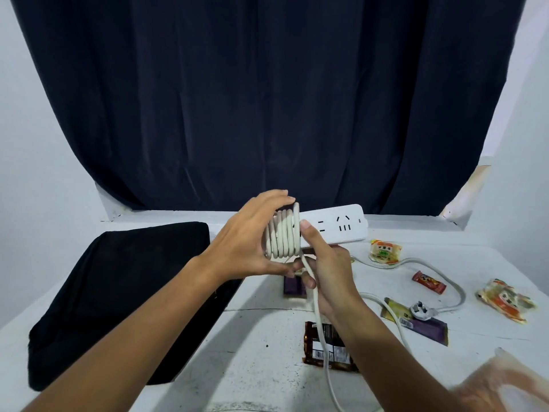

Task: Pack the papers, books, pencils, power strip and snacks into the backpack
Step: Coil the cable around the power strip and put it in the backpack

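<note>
Coils of cord were steadied on the power strip by the gripping left hand; beside it, the right hand pinched slack for winding.

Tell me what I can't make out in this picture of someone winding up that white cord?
All in the head view:
- Purple snack: mostly hidden behind the left hand and right hand.
- Bag at the bottom right: blurred and cut off by the edge.
- Backpack: too dark to show any opening.
- Snack labels: too small to read.
</note>
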`<state>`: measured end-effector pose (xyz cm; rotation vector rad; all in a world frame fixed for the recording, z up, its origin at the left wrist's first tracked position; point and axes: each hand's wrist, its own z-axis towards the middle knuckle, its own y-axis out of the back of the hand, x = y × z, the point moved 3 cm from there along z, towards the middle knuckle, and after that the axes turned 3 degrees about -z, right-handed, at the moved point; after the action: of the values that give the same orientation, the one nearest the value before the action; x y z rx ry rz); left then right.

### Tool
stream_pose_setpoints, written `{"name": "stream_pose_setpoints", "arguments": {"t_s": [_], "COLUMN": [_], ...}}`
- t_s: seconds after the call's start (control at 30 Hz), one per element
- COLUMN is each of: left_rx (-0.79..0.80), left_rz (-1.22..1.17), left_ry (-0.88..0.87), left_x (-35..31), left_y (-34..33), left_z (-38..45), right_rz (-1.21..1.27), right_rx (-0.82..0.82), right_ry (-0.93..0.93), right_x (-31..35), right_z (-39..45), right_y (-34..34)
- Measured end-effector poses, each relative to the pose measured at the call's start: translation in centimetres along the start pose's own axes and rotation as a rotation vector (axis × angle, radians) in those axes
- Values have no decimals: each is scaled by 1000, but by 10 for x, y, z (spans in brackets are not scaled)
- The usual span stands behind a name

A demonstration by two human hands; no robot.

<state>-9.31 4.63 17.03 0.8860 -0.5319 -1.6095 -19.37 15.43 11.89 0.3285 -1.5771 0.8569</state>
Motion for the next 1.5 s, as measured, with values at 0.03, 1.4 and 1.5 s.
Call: {"name": "stream_pose_setpoints", "arguments": {"t_s": [0.03, 1.4, 1.5], "left_rx": [1, 135, 299], "left_rz": [7, 465, 336], "left_ry": [17, 286, 256], "left_x": [-1, 35, 30], "left_y": [1, 14, 18], "left_z": [0, 7, -1], "right_rz": [0, -978, -946], "right_rx": [-7, 53, 42], "right_ry": [9, 527, 584], "right_x": [1, 50, 58], "right_z": [0, -9, 10], "right_y": [0, -5, 4]}}
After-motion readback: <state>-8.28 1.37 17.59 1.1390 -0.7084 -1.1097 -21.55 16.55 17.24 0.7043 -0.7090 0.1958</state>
